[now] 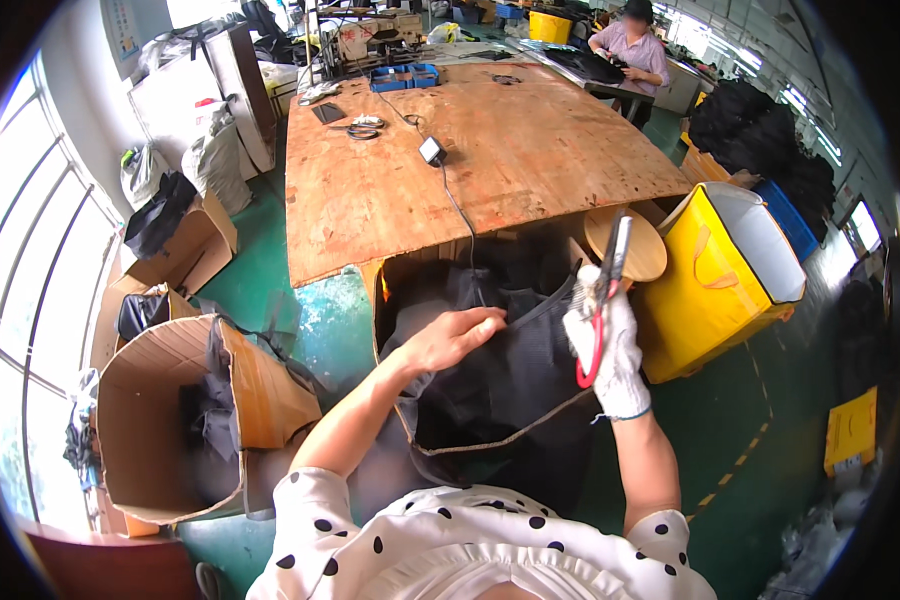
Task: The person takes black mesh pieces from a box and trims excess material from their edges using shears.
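Note:
My left hand (453, 338) is bare, its fingers closed together on black mesh fabric (505, 355) at the mouth of a cardboard box. More of this dark cloth fills the box (500, 440), whose brown rim shows on the side close to me. A white knitted glove covers my right hand (613, 345), which is closed around a pair of scissors (592, 350) with red handles. Their metal blades point up and away, over the box's right side. What the left fingertips pinch is partly hidden.
Ahead stands a worn wooden table (530, 150) with a corded device (432, 151), cables and a blue tray (404, 77). A yellow bag (705, 270) and a round wooden stool (625, 243) are at right. An open cardboard box (140, 400) lies left. A person (635, 50) works far off.

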`<state>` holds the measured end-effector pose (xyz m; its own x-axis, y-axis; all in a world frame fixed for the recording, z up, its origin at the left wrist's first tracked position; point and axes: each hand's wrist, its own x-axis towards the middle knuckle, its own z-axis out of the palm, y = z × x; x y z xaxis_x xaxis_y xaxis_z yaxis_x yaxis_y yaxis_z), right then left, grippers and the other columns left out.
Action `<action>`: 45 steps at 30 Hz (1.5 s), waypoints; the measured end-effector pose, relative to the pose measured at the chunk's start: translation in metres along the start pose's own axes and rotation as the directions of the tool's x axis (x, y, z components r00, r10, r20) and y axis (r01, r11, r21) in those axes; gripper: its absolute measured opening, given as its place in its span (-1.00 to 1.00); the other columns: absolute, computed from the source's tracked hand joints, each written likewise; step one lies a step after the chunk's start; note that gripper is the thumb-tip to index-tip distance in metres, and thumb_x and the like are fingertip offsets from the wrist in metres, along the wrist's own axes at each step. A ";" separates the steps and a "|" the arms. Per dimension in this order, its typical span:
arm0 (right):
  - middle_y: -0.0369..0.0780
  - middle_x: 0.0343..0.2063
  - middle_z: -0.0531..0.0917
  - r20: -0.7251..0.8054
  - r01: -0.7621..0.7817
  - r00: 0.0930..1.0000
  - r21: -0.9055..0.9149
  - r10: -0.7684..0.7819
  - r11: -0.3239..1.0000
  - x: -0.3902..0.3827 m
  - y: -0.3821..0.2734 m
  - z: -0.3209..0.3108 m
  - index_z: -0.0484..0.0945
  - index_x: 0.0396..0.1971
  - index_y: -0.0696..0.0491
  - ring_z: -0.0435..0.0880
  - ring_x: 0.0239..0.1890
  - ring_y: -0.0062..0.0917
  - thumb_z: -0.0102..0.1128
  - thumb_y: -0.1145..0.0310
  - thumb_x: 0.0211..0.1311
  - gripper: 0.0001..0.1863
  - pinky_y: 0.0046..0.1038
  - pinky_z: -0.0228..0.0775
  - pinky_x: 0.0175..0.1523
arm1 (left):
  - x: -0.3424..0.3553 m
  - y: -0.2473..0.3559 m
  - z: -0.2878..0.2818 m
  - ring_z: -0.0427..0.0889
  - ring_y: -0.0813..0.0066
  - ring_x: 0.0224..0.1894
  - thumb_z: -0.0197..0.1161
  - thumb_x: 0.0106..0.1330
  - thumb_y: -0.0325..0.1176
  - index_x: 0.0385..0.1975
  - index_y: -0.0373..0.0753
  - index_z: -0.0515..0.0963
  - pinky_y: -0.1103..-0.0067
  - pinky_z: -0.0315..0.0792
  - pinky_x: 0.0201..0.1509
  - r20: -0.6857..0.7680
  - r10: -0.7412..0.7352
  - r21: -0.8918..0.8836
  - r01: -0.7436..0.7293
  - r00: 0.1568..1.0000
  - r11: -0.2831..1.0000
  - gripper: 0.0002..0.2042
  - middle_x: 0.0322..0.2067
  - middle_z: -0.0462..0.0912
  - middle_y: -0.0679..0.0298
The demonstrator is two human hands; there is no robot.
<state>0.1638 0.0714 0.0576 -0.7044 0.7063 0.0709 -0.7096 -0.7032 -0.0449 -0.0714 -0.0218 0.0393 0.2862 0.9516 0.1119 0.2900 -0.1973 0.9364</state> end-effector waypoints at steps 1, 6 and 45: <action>-0.40 -0.50 0.41 0.019 0.032 0.999 -0.060 -0.031 0.998 -0.002 -0.013 -0.002 0.37 -0.04 -0.02 0.38 -0.58 -0.73 0.03 0.59 0.10 -0.61 -0.68 0.26 -0.50 | -0.007 -0.002 -0.002 0.36 0.30 0.14 0.03 0.31 -0.03 0.10 -0.35 0.33 0.47 0.25 0.18 -0.004 -0.027 0.045 0.027 1.000 0.999 -0.48 0.06 0.43 0.07; -0.35 -0.44 0.44 0.040 0.177 0.979 -0.661 -0.201 0.730 0.001 -0.043 -0.003 0.35 0.02 0.03 0.44 -0.54 -0.68 0.06 0.56 0.05 -0.55 -0.62 0.31 -0.46 | -0.018 -0.021 0.034 0.35 0.03 0.12 0.32 0.03 -0.27 0.05 -0.27 0.33 0.34 0.27 0.18 -0.177 0.201 0.525 -0.081 0.963 0.847 -0.45 0.06 0.40 0.03; -0.40 -0.70 0.32 -0.416 -0.253 0.874 0.051 0.251 0.966 -0.100 0.024 0.040 0.33 -0.39 0.02 0.34 -0.70 -0.72 -0.10 0.24 0.31 -0.83 -0.62 0.34 -0.57 | -0.017 -0.012 0.018 0.25 -0.06 0.21 0.13 0.24 -0.07 0.06 -0.54 0.21 0.28 0.10 0.31 0.019 -0.167 -0.917 0.084 0.986 0.390 -0.38 0.16 0.21 -0.20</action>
<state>0.2178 -0.0188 0.0888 -0.8013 0.4750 -0.3636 -0.5063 -0.8623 -0.0108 -0.0634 -0.0398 0.0201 0.2510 0.9666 -0.0523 -0.7006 0.2187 0.6793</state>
